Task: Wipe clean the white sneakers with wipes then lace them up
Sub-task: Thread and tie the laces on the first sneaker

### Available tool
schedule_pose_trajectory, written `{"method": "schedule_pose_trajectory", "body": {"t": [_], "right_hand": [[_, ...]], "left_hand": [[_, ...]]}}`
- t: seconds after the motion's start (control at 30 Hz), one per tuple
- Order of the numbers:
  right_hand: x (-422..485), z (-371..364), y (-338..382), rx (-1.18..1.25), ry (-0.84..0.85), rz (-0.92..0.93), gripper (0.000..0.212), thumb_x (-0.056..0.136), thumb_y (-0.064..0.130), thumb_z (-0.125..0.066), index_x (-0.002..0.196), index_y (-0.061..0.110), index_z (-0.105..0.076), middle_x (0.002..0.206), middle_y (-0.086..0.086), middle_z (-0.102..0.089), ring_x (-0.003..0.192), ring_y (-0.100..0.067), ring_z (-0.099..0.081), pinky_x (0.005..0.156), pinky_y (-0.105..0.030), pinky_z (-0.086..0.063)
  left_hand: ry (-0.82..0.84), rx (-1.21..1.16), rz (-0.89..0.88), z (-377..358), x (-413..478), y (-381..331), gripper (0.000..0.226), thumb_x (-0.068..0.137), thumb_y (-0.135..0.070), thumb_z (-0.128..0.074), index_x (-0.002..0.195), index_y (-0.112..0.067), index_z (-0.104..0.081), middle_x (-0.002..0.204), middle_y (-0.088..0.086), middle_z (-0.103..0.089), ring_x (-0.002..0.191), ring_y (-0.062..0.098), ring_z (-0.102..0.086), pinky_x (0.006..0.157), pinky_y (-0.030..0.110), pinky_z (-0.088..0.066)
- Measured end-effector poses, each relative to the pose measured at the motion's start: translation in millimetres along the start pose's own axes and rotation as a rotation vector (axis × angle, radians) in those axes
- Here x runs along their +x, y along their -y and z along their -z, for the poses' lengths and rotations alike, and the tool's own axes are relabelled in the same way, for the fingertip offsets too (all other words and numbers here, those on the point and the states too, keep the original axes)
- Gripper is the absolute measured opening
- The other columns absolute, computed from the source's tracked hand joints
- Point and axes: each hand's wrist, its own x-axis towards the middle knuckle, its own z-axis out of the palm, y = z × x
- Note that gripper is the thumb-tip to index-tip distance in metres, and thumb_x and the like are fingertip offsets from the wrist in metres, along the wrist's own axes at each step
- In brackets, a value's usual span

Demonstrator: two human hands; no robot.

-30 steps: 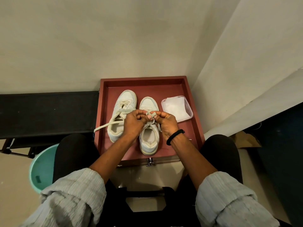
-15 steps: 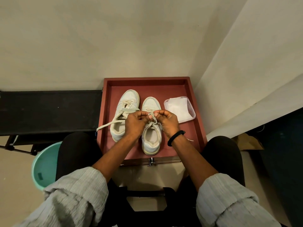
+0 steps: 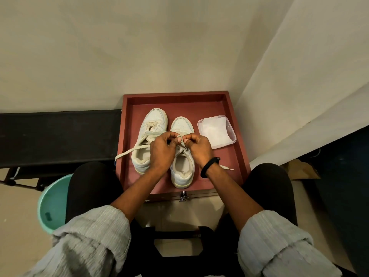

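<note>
The right-hand sneaker (image 3: pixel 180 125) of the white pair stands near the middle of the red tray (image 3: pixel 175 100), toe pointing to 12 o'clock. Above its tongue both hands meet: the left hand (image 3: pixel 162 150) and the right hand (image 3: pixel 199 147) each have fingers curled in, pinching its lace (image 3: pixel 183 146) between thumb and fingertips, knuckles almost touching. One end of that lace lies on the tray at 4 o'clock, just past the black wristband (image 3: pixel 209 166). At 9 o'clock, just beside it, stands the other sneaker (image 3: pixel 154 120), partly laced, with a loose lace end (image 3: pixel 129 150) trailing over the tray's left rim. At 2 o'clock a clear tub of wipes (image 3: pixel 216 131) rests on the tray. Off the tray, a black bench (image 3: pixel 58 134) lies at 9 o'clock and a teal bucket (image 3: pixel 53 204) at 8 o'clock.
</note>
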Motion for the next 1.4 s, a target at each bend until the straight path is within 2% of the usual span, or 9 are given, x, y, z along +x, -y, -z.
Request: {"method": "schedule_pose_trajectory", "body": {"t": [0.2,0.33,0.53,0.67,0.8,0.9,1.0,1.23,1.4], "right_hand": [[-6,1,1,-0.188,0.056,0.095,0.009,0.085,0.011,-0.074,0.095,0.011,-0.073,0.093,0.001,-0.07,0.082,-0.009,-0.064,0.071,-0.014,-0.05],[-5,-1,0,-0.209,0.01,0.114,0.007,0.089,0.01,-0.071,0.096,0.009,-0.073,0.101,-0.005,-0.065,0.094,-0.02,-0.064,0.084,-0.03,-0.053],[-2,5,1,-0.318,0.075,0.139,0.007,0.092,0.008,-0.066,0.097,0.004,-0.07,0.099,-0.003,-0.054,0.092,-0.014,-0.055,0.072,-0.005,-0.038],[0,11,5,-0.357,0.116,0.109,0.008,0.091,0.013,-0.067,0.089,0.006,-0.07,0.095,-0.001,-0.055,0.089,-0.013,-0.053,0.072,-0.015,-0.038],[-2,15,9,-0.379,0.086,0.079,0.013,0.091,0.015,-0.068,0.079,0.009,-0.069,0.077,0.007,-0.059,0.078,-0.011,-0.057,0.072,-0.025,-0.043],[-4,16,9,-0.453,-0.042,0.099,0.011,0.086,0.023,-0.075,0.091,0.018,-0.067,0.098,0.0,-0.061,0.086,-0.012,-0.061,0.075,-0.026,-0.047],[-12,22,13,-0.519,-0.152,0.122,0.01,0.083,0.019,-0.077,0.085,0.021,-0.067,0.096,0.001,-0.062,0.082,-0.012,-0.061,0.076,-0.029,-0.052],[-26,10,11,-0.196,0.006,-0.118,0.012,0.084,0.015,-0.075,0.076,0.023,-0.076,0.077,0.002,-0.073,0.073,-0.015,-0.067,0.078,-0.034,-0.059],[-29,-2,19,0.161,-0.077,-0.26,0.019,0.086,0.004,-0.071,0.071,0.015,-0.067,0.068,-0.006,-0.065,0.054,-0.013,-0.055,0.049,-0.017,-0.045]], "left_hand": [[-0.043,0.103,-0.051,2,-4,-4,0.014,0.093,-0.024,-0.07,0.101,-0.014,-0.075,0.089,-0.002,-0.075,0.083,0.013,-0.068,0.078,0.029,-0.052],[-0.044,0.169,-0.13,0,-8,-9,0.011,0.094,-0.02,-0.068,0.1,-0.013,-0.073,0.09,0.0,-0.075,0.081,0.014,-0.066,0.074,0.026,-0.045],[-0.051,0.234,-0.223,-5,-9,-9,0.009,0.096,-0.016,-0.066,0.099,-0.008,-0.068,0.092,0.005,-0.071,0.083,0.016,-0.062,0.07,0.023,-0.041],[-0.053,0.27,-0.225,-3,-9,-11,0.014,0.096,-0.021,-0.067,0.101,-0.008,-0.069,0.091,0.005,-0.074,0.079,0.014,-0.063,0.067,0.02,-0.037],[-0.045,0.226,-0.158,-4,-7,-10,0.017,0.093,-0.026,-0.071,0.096,-0.01,-0.071,0.087,0.003,-0.075,0.078,0.014,-0.066,0.069,0.027,-0.047],[-0.028,0.065,0.025,-3,0,-8,0.017,0.09,-0.029,-0.074,0.094,-0.012,-0.072,0.083,0.0,-0.075,0.073,0.011,-0.07,0.071,0.031,-0.056],[-0.027,-0.07,0.152,-1,3,-7,0.016,0.089,-0.025,-0.076,0.09,-0.009,-0.073,0.079,0.005,-0.076,0.067,0.012,-0.071,0.07,0.033,-0.059],[-0.022,-0.18,0.23,-2,4,-6,0.01,0.086,-0.02,-0.078,0.086,-0.011,-0.076,0.078,0.004,-0.077,0.079,0.025,-0.075,0.082,0.046,-0.061],[0.0,-0.123,0.186,-3,-2,-11,0.004,0.087,-0.017,-0.076,0.085,-0.014,-0.074,0.079,0.0,-0.075,0.078,0.017,-0.072,0.073,0.031,-0.059]]}}
